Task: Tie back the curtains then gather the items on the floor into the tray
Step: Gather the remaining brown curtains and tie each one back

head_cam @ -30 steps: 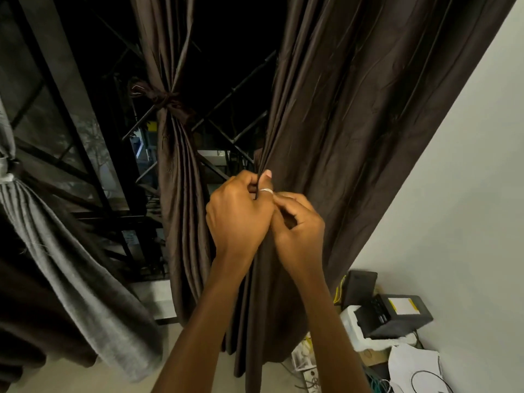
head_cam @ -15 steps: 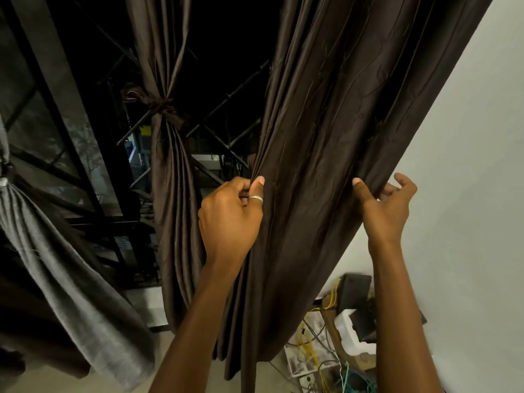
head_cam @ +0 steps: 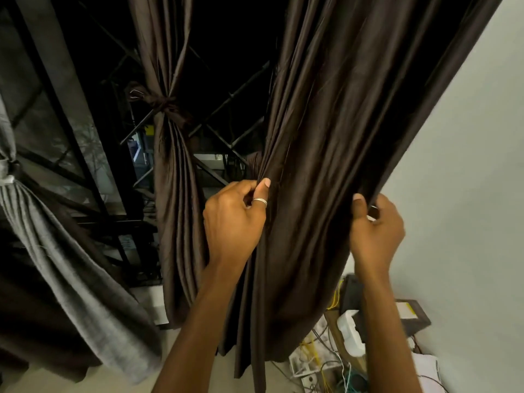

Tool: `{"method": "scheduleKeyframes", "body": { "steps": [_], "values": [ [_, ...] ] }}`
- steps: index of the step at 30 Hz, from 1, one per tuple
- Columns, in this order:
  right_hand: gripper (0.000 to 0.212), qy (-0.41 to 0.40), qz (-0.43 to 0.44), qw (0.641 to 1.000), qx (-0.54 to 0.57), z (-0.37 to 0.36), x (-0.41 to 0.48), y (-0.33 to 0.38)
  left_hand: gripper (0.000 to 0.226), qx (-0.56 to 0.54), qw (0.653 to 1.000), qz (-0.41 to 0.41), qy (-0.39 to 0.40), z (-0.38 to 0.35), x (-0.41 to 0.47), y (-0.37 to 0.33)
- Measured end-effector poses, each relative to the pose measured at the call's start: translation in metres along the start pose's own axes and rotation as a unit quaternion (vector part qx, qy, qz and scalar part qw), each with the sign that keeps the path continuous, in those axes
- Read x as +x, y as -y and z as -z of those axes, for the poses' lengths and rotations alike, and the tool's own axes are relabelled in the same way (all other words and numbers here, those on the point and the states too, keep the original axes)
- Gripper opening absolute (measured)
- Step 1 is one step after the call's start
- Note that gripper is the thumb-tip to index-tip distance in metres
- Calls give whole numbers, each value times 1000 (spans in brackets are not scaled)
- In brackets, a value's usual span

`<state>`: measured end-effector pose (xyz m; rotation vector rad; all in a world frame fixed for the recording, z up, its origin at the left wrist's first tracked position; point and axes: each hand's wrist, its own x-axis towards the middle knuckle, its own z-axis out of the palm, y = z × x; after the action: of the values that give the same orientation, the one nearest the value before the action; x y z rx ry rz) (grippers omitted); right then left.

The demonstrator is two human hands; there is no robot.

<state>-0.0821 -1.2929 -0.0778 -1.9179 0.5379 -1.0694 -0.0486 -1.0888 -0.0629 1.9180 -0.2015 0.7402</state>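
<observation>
A wide dark brown curtain (head_cam: 354, 123) hangs loose in front of me, beside the white wall. My left hand (head_cam: 234, 219) pinches its left edge between thumb and fingers. My right hand (head_cam: 374, 231) grips its right edge near the wall. A second brown curtain (head_cam: 173, 194) further left is bunched and knotted with a brown tie (head_cam: 166, 103). A grey curtain (head_cam: 71, 273) at the far left is also gathered by a tie. No tray is in view.
Dark window glass with a metal grille (head_cam: 226, 109) lies behind the curtains. On the floor at lower right sit a black box (head_cam: 411, 316), a white device (head_cam: 350, 333), papers and tangled yellow and white cables (head_cam: 320, 361). The white wall (head_cam: 467, 194) stands at my right.
My right hand left my left hand, swung right to the curtain's wall-side edge and has closed on it. My left hand kept its pinch on the left edge.
</observation>
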Motion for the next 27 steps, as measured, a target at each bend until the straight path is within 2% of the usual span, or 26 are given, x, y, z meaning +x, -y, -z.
{"method": "scheduleKeyframes", "body": {
  "steps": [4, 7, 9, 11, 14, 17, 20, 22, 24, 27],
  "values": [
    [24, 25, 79, 996, 21, -26, -38, 22, 20, -5, 999, -32, 17, -8, -6, -7],
    [15, 79, 142, 986, 29, -42, -58, 39, 19, -20, 998, -48, 37, -10, -9, -9],
    [11, 126, 151, 979, 57, -50, -67, 48, 21, -49, 996, -42, 67, -10, -9, -9],
    [17, 158, 149, 972, 89, -55, -70, 50, 19, -71, 992, -21, 99, -8, -8, -8],
    [22, 180, 148, 967, 104, -57, -72, 46, 16, -92, 982, 24, 162, -3, -7, -10],
    [24, 193, 131, 963, 136, -56, -76, 43, 26, -116, 973, 65, 190, -1, -5, -15],
    [34, 214, 115, 950, 196, -52, -79, 48, 53, -78, 974, 89, 191, -4, -2, -23],
    [23, 220, 110, 947, 208, -50, -78, 49, 59, -37, 979, 100, 173, -9, 0, -30],
    [17, 213, 119, 951, 188, -49, -78, 49, 58, -32, 983, 109, 145, -14, 1, -33],
    [40, 238, 144, 944, 178, -48, -76, 38, 37, -35, 990, 68, 116, -19, 2, -31]
  ]
}}
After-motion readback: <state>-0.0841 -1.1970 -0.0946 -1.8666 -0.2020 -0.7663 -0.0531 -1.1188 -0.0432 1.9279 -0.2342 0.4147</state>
